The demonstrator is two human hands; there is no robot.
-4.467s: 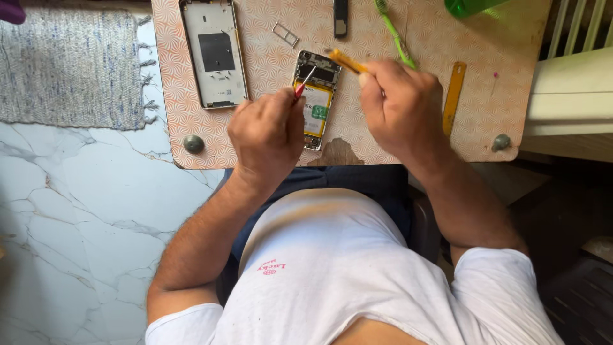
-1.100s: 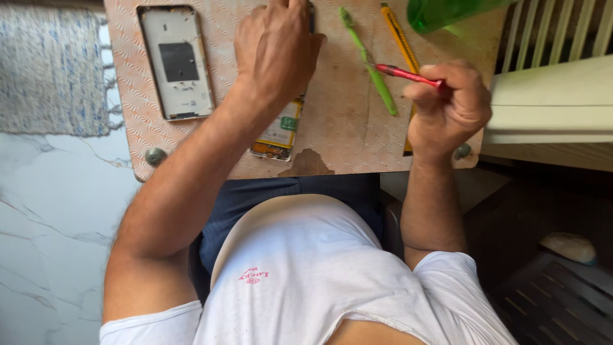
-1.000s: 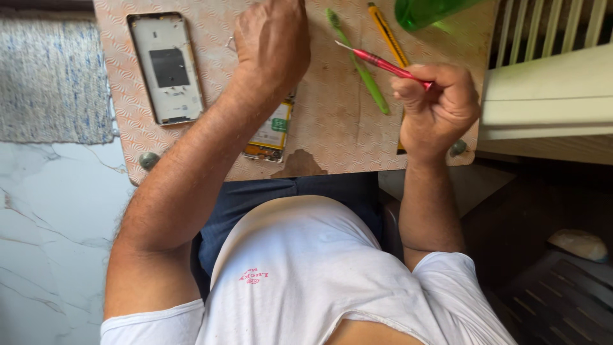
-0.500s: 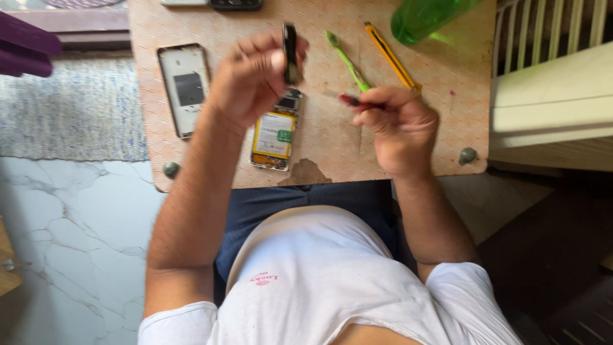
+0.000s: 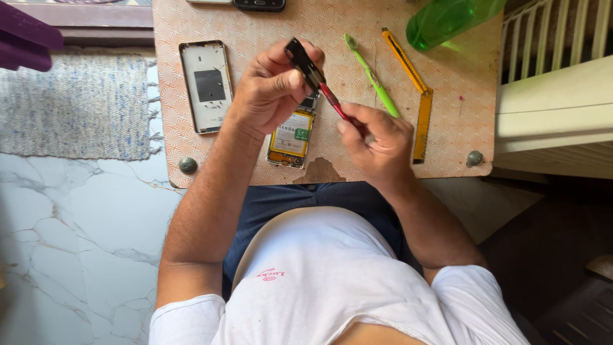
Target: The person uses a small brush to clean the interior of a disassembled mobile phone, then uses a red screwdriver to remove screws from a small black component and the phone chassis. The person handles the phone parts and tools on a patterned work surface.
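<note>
L hand pinching small black part above board's middle; R hand gripping red tool, tip at part. Opened phone under hands, near front edge. Green bottle at far right corner, contents unclear.

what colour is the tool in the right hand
Red tool, seen in the head view.

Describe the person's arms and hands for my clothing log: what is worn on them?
Both arms are bare below short white sleeves. The left hand and right hand wear no gloves; no watch or ring shows.
</note>
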